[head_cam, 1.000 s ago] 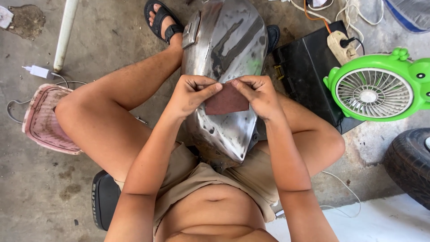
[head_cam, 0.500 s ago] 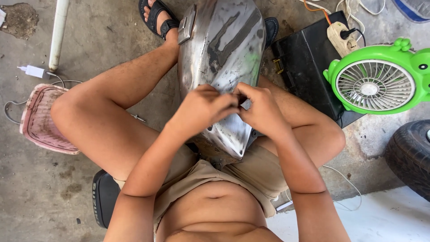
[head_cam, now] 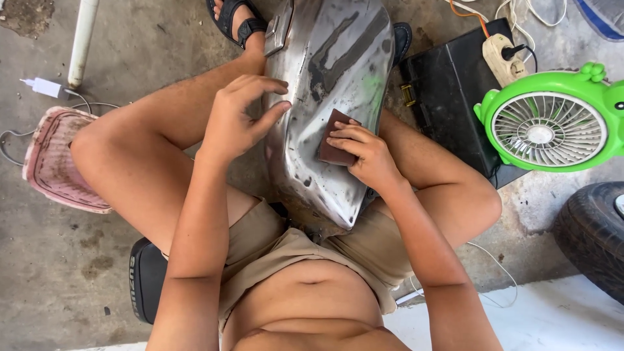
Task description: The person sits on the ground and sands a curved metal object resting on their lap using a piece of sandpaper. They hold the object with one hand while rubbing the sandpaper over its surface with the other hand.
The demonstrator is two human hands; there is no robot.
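Head view: bare metal tank lies between the person's knees.
Change: both hands were bunched together on the sandpaper; now they have parted.
Right hand: fingers flat, pressing the brown sandpaper on the tank's middle.
Left hand: loosely open, empty, at 9 o'clock.
Meaning: likely one-handed rubbing.
Room: bare metal toward 12 o'clock; green fan at 3 o'clock, apart.

Looks to us like a backyard or home garage workshop, pretty informal. We've got a stained bare concrete floor, a bare-metal motorcycle fuel tank stripped of paint, a tyre lying off to the side, a black toolcase, a power strip with loose cords, and a little green desk fan sitting on the ground.
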